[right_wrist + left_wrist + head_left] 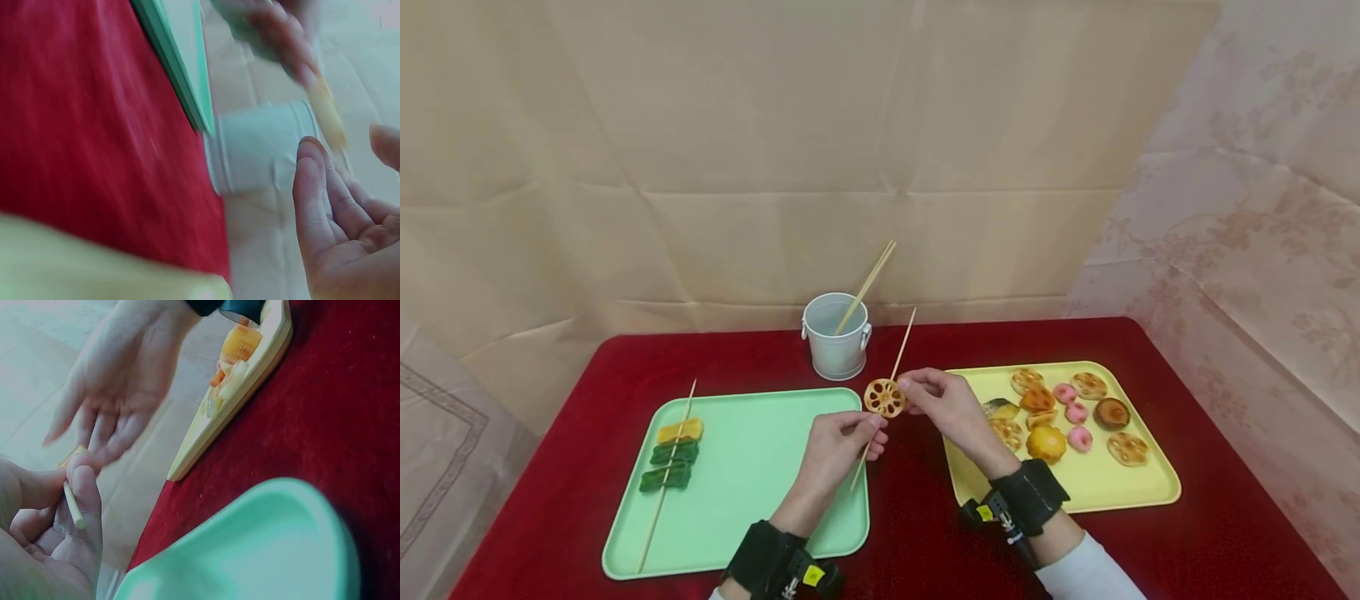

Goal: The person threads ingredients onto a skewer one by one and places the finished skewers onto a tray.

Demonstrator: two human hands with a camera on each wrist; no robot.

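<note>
Pinching a thin, pale wooden skewer (904, 343) in my left hand (838, 446), I have a round, brown, holed lotus-root slice (885, 398) along it, just above those fingertips. My right hand (951, 408) is beside the slice, thumb and fingers parted, gripping nothing. Beneath and left of my left hand, a mint-green rectangular tray (752, 508) bears a loaded skewer of yellow and green pieces (691, 429). Right of both hands, a pale yellow rectangular tray (1120, 487) carries assorted food pieces (1047, 444). Beyond them, a whitish bucket (838, 358) stands on the red-covered counter (910, 517).
</note>
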